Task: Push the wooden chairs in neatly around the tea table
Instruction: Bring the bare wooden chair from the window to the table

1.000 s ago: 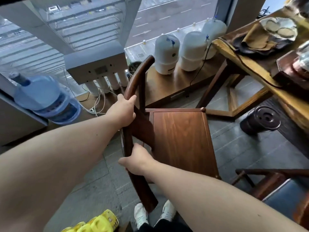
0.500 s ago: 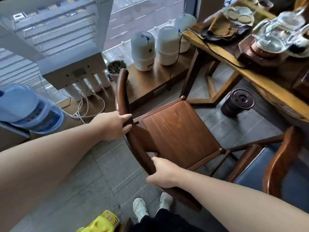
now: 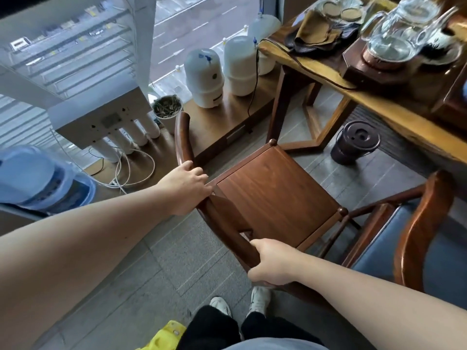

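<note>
A dark wooden chair with a curved back rail stands in front of me, its seat pointing at the tea table at the upper right. My left hand grips the back rail near its upper end. My right hand grips the same rail lower down, close to my body. The chair's front edge is still short of the table's edge. A second chair, with a blue cushion and a wooden armrest, stands close on the right.
A dark lidded bucket sits on the tiles under the table's edge. White filter tanks, a plant pot and cables lie on a low wooden ledge by the window. A water jug is at the left. A glass kettle stands on the table.
The chair has turned so its seat now points at the table. The blue-cushioned chair and the kettle have come into view. Both hands have kept their hold on the back rail.
</note>
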A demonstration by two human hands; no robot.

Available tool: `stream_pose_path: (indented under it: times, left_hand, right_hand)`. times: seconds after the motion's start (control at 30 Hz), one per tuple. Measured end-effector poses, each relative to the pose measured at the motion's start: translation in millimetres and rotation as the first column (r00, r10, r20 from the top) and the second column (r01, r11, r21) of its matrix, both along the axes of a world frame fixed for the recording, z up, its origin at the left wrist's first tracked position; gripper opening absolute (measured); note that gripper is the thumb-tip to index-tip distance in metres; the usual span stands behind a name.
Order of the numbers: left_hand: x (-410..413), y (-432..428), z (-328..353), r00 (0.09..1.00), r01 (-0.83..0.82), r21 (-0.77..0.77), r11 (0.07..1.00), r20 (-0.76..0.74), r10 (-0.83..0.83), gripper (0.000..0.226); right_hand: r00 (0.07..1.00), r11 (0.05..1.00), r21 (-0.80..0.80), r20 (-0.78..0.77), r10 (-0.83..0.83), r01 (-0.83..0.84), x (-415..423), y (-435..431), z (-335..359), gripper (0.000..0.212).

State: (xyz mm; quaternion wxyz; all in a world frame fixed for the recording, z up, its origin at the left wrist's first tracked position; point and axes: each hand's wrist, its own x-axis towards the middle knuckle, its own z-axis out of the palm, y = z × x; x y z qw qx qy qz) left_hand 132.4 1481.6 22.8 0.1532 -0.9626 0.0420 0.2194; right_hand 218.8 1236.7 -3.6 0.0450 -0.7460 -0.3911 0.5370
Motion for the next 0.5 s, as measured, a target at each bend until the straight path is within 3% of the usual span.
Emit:
stream_pose_path:
  times: [0.1,0.2,0.27,0.37,0.5]
  left_hand:
    - [10.1,4.6,1.5,0.997,0.03,-0.024,0.999,-0.072,-0.032,0.023]
    - [17.6,13.0,-0.9,0.988,0.048,-0.115,0.992,-0.138,-0.064,0.025]
    - [24.7,20.3,-3.9,0.984,0.059,-0.19,0.98,-0.153,-0.089,0.028]
    - [35.3,30.6,-11.8,0.98,0.156,-0.281,0.947,-0.077,-0.184,0.03]
    - [55.3,30.9,-23.1,0.933,0.36,-0.352,0.864,0.113,-0.342,0.028]
  right_hand:
    - [0.999,1.0,0.007,-0.036,0.0,0.0,1.7,1.3,0.4,0.033]
    - [0.999,1.0,-0.005,-0.051,0.015,-0.015,1.8,2.3,2.6,0.056]
    - [0.998,1.0,-0.016,-0.06,0.018,-0.019,4.5,1.2,4.3,0.047]
    - [0.999,0.999,-0.047,-0.038,0.013,-0.015,13.8,-2.0,11.6,0.025]
    - [0.998,0.992,-0.113,0.018,-0.062,0.064,27.8,-15.6,23.7,0.032]
